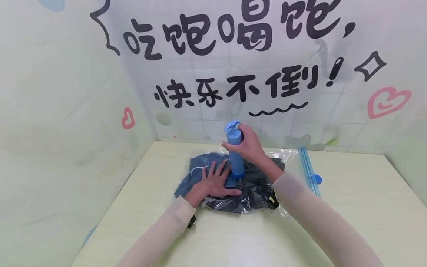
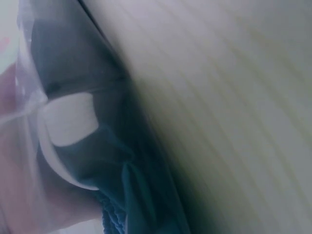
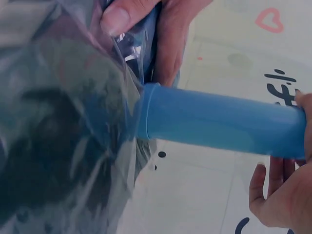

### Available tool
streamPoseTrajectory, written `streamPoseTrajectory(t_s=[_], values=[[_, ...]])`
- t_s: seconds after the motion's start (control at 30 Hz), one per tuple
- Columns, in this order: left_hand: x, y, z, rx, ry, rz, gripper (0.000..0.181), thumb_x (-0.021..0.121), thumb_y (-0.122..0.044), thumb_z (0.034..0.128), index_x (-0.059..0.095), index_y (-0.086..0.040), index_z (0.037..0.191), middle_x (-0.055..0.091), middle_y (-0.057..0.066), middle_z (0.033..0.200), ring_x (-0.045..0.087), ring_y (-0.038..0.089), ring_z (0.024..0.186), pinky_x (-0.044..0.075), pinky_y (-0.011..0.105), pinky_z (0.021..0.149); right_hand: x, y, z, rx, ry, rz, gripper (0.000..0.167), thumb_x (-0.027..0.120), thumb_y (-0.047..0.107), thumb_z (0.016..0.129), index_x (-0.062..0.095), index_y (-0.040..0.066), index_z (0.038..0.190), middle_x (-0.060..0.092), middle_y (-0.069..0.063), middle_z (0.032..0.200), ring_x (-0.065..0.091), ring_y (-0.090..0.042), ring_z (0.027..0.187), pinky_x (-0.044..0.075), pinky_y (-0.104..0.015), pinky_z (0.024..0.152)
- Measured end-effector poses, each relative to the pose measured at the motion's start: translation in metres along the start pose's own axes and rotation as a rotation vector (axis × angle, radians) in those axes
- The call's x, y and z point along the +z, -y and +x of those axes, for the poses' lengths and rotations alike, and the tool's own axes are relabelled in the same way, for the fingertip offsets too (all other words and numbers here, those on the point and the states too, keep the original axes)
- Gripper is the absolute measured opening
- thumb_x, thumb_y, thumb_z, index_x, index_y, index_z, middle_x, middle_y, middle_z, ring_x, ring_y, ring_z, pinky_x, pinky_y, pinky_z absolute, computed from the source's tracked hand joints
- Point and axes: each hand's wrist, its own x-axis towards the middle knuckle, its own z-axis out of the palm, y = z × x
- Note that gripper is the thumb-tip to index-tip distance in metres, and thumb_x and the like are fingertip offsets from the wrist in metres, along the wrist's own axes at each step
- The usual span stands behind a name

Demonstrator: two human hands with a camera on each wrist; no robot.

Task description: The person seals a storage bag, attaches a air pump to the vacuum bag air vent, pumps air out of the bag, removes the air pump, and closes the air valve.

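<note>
A clear plastic storage bag (image 1: 293,158) lies on the table with dark folded clothes (image 1: 255,187) inside. On top of the bag stands a blue hand pump (image 1: 236,160), nearly upright, its base against the plastic. My right hand (image 1: 251,145) grips the pump near its top; the right wrist view shows the blue tube (image 3: 219,119) running from that hand to the bag. Just left of the pump, my left hand (image 1: 217,184) presses on the bag with fingers spread. The left wrist view shows a white band (image 2: 73,119) on blue cloth under the plastic.
A blue zip strip (image 1: 309,172) edges the bag's right side, beside a small blue round piece (image 1: 318,179). The pale table (image 1: 133,222) meets a printed wall sheet (image 1: 200,126) at the back. A small black object (image 1: 191,221) shows by the left sleeve.
</note>
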Motion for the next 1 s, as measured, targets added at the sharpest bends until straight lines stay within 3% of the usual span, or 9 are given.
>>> streamPoseTrajectory(t_s=[0.13,0.33,0.5,0.67,0.8,1.0], values=[[0.0,0.0,0.0,-0.001,0.0,0.0,0.106,0.053,-0.082,0.085,0.014,-0.026,0.166,-0.001,0.001,0.17,-0.007,0.039,0.152,0.002,0.067,0.114,0.007,-0.001,0.001,0.047,-0.032,0.045,0.05,0.083,0.024,0.086,0.053,0.0,0.117,0.058,-0.016,0.113,0.059,-0.032,0.101,0.049,-0.05,0.087],[0.0,0.001,0.0,-0.007,-0.001,0.006,0.106,0.053,-0.082,0.085,0.013,-0.026,0.166,-0.002,0.0,0.17,-0.007,0.038,0.152,0.001,0.066,0.114,0.013,-0.003,0.003,0.112,0.043,0.211,0.042,0.075,0.014,0.091,0.048,0.0,0.119,0.061,-0.015,0.101,0.061,-0.031,0.092,0.048,-0.049,0.083],[-0.001,0.0,-0.001,-0.011,0.007,0.012,0.106,0.053,-0.082,0.0852,0.013,-0.026,0.166,-0.002,0.0,0.17,-0.007,0.037,0.152,0.001,0.066,0.114,0.009,-0.014,0.002,0.126,0.195,0.246,0.044,0.073,0.012,0.093,0.051,-0.002,0.129,0.065,-0.016,0.109,0.063,-0.033,0.102,0.046,-0.055,0.092],[-0.001,-0.002,0.0,-0.019,0.012,0.017,0.107,0.052,-0.083,0.0845,0.011,-0.027,0.166,-0.003,0.0,0.17,-0.008,0.037,0.152,0.001,0.066,0.114,-0.008,-0.024,0.001,0.166,0.322,0.316,0.048,0.074,0.014,0.094,0.051,-0.003,0.133,0.067,-0.019,0.118,0.063,-0.035,0.112,0.043,-0.058,0.1],[-0.002,-0.002,0.0,-0.022,0.006,0.02,0.108,0.052,-0.084,0.0843,0.01,-0.028,0.166,-0.003,0.0,0.17,-0.008,0.037,0.152,0.001,0.066,0.114,-0.022,-0.017,0.006,0.125,0.391,0.374,0.049,0.072,0.011,0.096,0.049,0.0,0.138,0.066,-0.019,0.124,0.061,-0.033,0.118,0.042,-0.055,0.103],[-0.001,-0.002,0.0,-0.021,0.007,0.007,0.108,0.053,-0.083,0.0842,0.011,-0.026,0.166,-0.002,0.001,0.17,-0.007,0.037,0.152,0.002,0.066,0.114,-0.04,-0.005,0.014,0.033,0.563,0.473,0.055,0.065,0.0,0.098,0.041,-0.004,0.147,0.059,-0.02,0.138,0.055,-0.034,0.129,0.041,-0.051,0.105]])
